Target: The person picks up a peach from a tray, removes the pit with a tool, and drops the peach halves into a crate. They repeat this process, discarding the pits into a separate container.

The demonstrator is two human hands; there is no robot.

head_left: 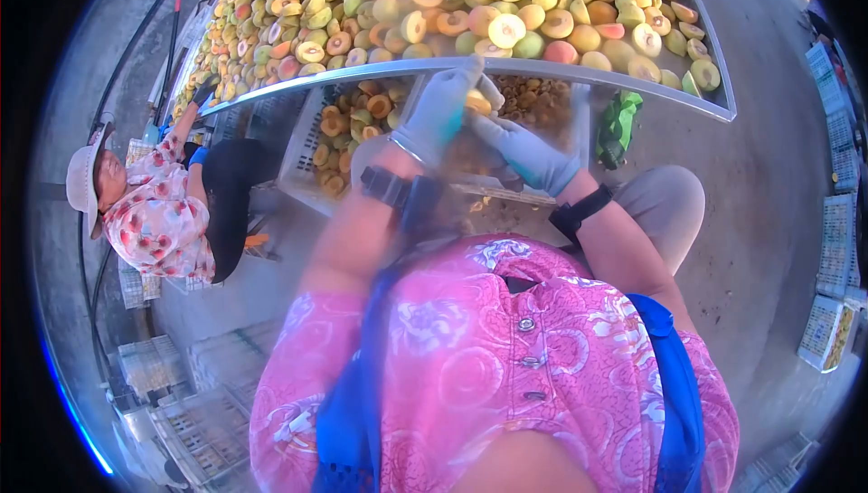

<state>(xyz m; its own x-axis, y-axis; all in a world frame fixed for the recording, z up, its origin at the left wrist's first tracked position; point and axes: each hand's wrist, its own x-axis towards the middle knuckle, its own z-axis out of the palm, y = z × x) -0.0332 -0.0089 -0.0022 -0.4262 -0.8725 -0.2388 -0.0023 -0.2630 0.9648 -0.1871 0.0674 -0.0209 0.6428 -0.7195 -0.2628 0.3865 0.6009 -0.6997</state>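
My left hand [436,118], in a pale glove with a teal patch, is closed around a yellow peach [477,102], largely hidden by the fingers. Against its lower side press the fingers of my gloved right hand [533,154], curled; any tool inside them is hidden. Both hands are just below the metal rim of a sloping tray [579,71] heaped with whole and cut peaches [506,32]. Under my hands, a crate holds brown pits [540,99]. To its left stands a white crate [298,154] of peach halves [362,113].
A co-worker [163,208] in a hat sits at left, one hand reaching to the tray. A green bag [619,127] lies right of the crates. Stacked crates [203,425] stand lower left, and more crates [827,330] line the right edge.
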